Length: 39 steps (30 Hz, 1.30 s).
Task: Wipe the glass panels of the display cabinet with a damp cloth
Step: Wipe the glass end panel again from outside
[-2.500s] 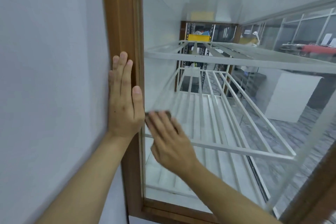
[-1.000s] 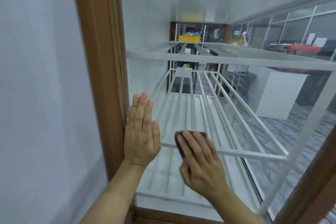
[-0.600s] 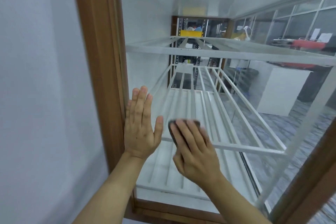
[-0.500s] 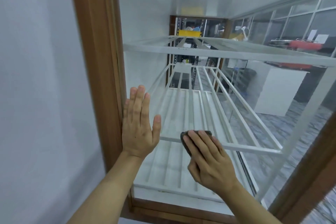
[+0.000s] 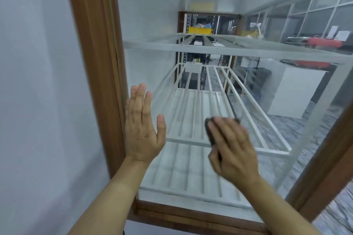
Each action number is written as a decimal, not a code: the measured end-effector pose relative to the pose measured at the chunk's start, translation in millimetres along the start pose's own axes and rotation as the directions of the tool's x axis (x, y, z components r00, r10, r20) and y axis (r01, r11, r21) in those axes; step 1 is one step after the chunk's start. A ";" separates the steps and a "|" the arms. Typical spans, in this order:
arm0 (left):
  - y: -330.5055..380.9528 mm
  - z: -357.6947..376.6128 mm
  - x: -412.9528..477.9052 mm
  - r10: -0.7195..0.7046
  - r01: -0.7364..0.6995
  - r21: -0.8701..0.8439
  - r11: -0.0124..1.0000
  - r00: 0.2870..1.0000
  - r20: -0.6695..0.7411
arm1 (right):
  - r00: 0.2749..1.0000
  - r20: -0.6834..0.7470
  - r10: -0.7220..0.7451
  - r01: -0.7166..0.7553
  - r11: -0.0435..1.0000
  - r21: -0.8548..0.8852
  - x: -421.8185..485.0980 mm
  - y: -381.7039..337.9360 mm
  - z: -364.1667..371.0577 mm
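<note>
The display cabinet has a brown wooden frame [image 5: 91,47] around a glass panel [image 5: 191,15] that faces me. My left hand [image 5: 142,129] lies flat against the glass beside the left frame post, fingers straight and pointing up. My right hand [image 5: 232,147] presses a dark cloth [image 5: 209,129] flat against the glass near the panel's middle; only the cloth's left and top edges show past my fingers. Behind the glass are white metal shelf racks [image 5: 210,89].
A pale wall [image 5: 38,82] stands left of the cabinet. The frame's bottom rail [image 5: 191,215] runs below my forearms, and its right post [image 5: 328,158] slants at the right edge. Through the far glass I see shelving, a white block and a tiled floor.
My right hand has slid the cloth to the right across the glass, away from my left hand. My left hand stays flat beside the left post.
</note>
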<state>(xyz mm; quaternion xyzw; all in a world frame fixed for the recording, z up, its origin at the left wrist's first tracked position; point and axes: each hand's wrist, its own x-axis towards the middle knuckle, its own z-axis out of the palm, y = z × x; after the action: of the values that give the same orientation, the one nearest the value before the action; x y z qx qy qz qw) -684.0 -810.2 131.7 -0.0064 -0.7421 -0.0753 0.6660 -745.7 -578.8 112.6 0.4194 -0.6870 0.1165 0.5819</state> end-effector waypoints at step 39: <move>41.8 30.1 -0.7 0.074 -0.073 -0.030 0.997 0.997 0.024 | 0.997 0.076 -0.022 0.032 0.991 -0.130 -43.6 11.3 -3.0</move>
<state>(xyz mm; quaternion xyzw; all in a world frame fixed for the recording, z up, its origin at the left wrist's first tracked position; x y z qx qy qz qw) -709.1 -765.1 132.3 -0.0442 -0.7484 -0.0614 0.6589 -752.8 -550.7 78.1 0.3936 -0.7086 0.0472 0.5837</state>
